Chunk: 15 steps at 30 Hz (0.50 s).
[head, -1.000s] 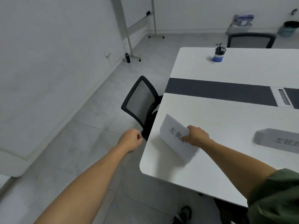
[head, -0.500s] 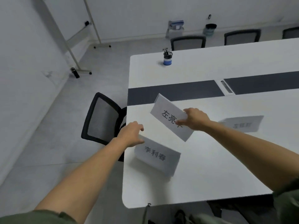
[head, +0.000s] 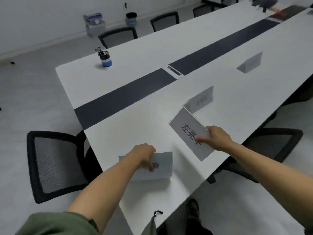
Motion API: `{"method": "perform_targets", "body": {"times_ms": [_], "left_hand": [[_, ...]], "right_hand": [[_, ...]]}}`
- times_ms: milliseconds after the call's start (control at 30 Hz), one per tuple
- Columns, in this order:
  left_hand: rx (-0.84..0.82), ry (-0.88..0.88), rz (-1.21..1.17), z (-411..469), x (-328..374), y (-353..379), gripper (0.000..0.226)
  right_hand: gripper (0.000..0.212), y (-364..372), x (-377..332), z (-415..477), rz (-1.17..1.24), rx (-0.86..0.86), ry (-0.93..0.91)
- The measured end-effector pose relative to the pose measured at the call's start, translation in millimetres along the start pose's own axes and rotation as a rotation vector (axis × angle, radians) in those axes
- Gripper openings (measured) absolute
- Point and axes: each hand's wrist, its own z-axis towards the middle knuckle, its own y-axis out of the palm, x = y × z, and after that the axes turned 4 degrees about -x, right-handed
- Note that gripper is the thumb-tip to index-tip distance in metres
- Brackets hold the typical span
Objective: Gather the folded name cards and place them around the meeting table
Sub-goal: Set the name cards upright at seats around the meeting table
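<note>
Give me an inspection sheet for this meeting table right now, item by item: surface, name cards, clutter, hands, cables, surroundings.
Surface: white table with a dark centre strip.
Job's things: four folded name cards. The held card is tilted in the right hand, the near card stands by the table edge, and the middle card and far card stand farther along.
Clutter: pen cup on the far half.
Hands: left hand grips the near card's top; right hand pinches the held card.
Cables: nothing seen; a hatch sits in the strip.
Surroundings: mesh chair at the table end, bin by the wall.
</note>
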Motion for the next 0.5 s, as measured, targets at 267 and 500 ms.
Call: {"method": "perform_targets", "body": {"times_ms": [267,500], "left_hand": [[0.018,0.029,0.011,0.7,0.8,-9.7,0.049],[0.08,0.033,-0.028,-18.0,6.1,-45.8,0.046]], "right_hand": [[0.037,9.7,35.5,-30.9,0.15,0.073,0.141],[0.036,2.8,23.4,-40.7,0.164,0.119,0.127]]}}
